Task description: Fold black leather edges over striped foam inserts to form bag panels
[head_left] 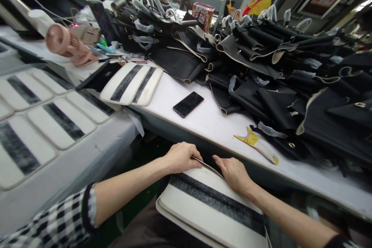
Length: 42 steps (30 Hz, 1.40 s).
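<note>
A white, round-cornered bag panel [215, 203] with a dark stripe lies across my lap, and at least one more layer shows under its front edge. My left hand [183, 157] pinches the far edge of this panel, thumb on top. At the same edge, farther right, my right hand [235, 173] grips the panel; its thumb points up toward the table and its other fingers are partly hidden. A narrow gap shows between the layers along the far edge, between my two hands.
A phone [188, 104] and a yellow-headed tool [255, 144] lie on the white table [162, 114]. Black bag pieces [261, 97] are heaped behind. Striped panels [62, 124] cover the left table; two more [130, 83] lie near a pink fan [68, 44]. People [261, 4] work beyond.
</note>
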Tool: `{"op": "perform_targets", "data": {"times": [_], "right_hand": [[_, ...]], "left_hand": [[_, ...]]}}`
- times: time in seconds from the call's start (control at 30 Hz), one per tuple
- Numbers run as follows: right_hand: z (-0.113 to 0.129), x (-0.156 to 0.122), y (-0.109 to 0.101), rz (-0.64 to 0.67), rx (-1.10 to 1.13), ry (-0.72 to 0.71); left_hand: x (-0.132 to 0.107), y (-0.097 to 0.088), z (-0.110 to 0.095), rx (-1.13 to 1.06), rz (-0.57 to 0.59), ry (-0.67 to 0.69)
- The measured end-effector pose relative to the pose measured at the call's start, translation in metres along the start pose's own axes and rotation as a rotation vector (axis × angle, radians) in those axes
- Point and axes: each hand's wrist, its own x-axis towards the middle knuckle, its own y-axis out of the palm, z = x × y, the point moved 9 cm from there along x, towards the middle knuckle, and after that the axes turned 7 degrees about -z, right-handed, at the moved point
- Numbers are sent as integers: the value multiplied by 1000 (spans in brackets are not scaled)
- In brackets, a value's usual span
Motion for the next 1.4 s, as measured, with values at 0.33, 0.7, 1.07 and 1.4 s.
{"op": "perform_targets", "data": {"times": [0.33, 0.7, 1.07, 1.4], "right_hand": [[28, 12, 3, 21, -28, -51], [63, 19, 7, 60, -53, -170], [87, 33, 14, 89, -57, -215], [111, 40, 18, 170, 38, -300]], "left_hand": [[-3, 3, 4, -41, -68, 58], [-11, -2, 14, -222, -50, 21], [-30, -2, 62, -609, -59, -140], [-35, 1, 74, -797, -58, -293]]}}
